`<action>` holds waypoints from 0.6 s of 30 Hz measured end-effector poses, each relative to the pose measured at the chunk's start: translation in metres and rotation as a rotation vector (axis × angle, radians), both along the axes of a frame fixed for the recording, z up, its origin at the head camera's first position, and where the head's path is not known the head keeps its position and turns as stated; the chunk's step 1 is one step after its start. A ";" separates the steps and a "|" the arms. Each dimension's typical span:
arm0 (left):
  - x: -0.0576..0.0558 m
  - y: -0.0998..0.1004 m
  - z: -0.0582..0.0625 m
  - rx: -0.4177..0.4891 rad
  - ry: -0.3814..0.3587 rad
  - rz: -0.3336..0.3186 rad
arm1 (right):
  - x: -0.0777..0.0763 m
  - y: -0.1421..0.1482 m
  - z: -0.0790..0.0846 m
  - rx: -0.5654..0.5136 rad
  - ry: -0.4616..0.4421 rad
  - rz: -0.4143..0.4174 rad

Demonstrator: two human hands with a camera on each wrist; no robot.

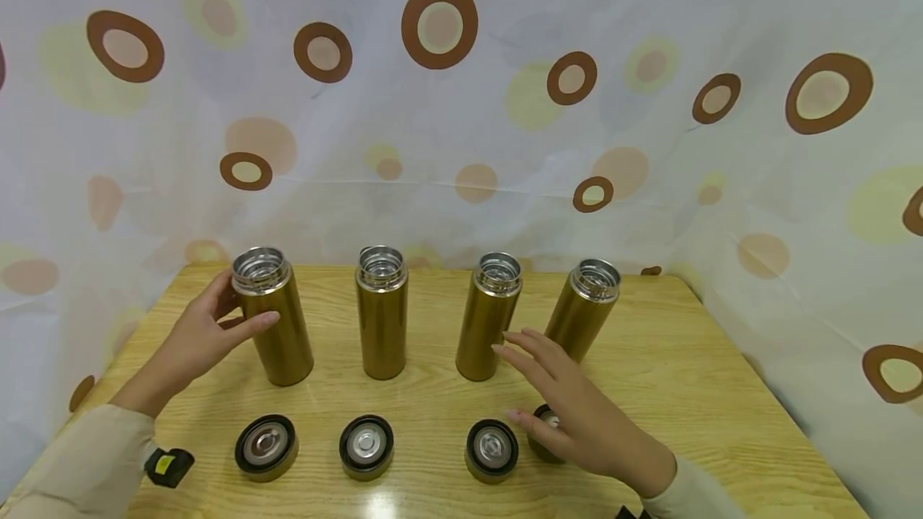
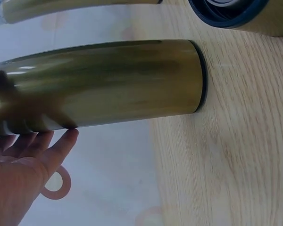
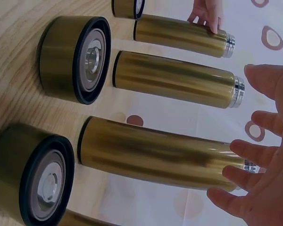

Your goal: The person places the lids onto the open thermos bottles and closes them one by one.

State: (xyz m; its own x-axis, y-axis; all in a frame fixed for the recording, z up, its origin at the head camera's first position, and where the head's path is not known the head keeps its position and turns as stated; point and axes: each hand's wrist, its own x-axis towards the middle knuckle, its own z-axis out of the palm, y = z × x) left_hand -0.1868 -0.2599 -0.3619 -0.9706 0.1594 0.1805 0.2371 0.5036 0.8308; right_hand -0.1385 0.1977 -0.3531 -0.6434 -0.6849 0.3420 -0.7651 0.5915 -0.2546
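Four gold thermos bottles stand uncapped in a row on the table, their steel necks bare. At the far-left bottle (image 1: pixel 277 335), my left hand (image 1: pixel 198 335) holds the upper body, thumb across the front and fingers round the side. The left wrist view shows the fingertips (image 2: pixel 68 136) along one side of that bottle (image 2: pixel 132 82). My right hand (image 1: pixel 577 407) hovers with spread fingers in front of the third bottle (image 1: pixel 485 327) and the far-right bottle (image 1: pixel 577 315), holding nothing. The second bottle (image 1: pixel 382 331) stands apart from both hands.
Upturned lids lie in front of the bottles: a left lid (image 1: pixel 267 447), a second lid (image 1: pixel 366 447), a third lid (image 1: pixel 492 451) and a right lid (image 1: pixel 544 443) partly behind my right hand. A patterned cloth (image 1: pixel 461 126) hangs behind the wooden table (image 1: pixel 685 391).
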 end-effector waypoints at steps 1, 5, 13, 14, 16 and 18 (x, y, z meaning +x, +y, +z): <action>0.000 0.000 0.000 -0.003 0.002 0.002 | 0.000 -0.001 -0.001 0.000 0.001 0.007; -0.002 0.000 -0.001 -0.018 0.014 -0.004 | 0.000 -0.006 -0.004 -0.003 -0.008 0.024; -0.004 0.000 -0.003 -0.011 0.014 -0.017 | 0.001 -0.018 -0.010 0.000 -0.058 0.066; -0.004 -0.001 -0.003 -0.010 0.014 -0.017 | 0.001 -0.020 -0.010 -0.004 -0.071 0.072; -0.004 -0.002 -0.003 -0.010 0.016 -0.017 | 0.001 -0.025 -0.010 -0.011 -0.083 0.085; -0.005 -0.003 -0.002 -0.008 0.018 -0.022 | 0.000 -0.031 -0.010 -0.013 -0.095 0.100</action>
State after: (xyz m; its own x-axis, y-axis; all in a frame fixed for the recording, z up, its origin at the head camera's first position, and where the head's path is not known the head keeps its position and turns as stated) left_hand -0.1914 -0.2624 -0.3643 -0.9636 0.1818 0.1961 0.2626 0.5050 0.8222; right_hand -0.1382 0.1666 -0.3629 -0.6021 -0.7432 0.2919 -0.7920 0.5097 -0.3360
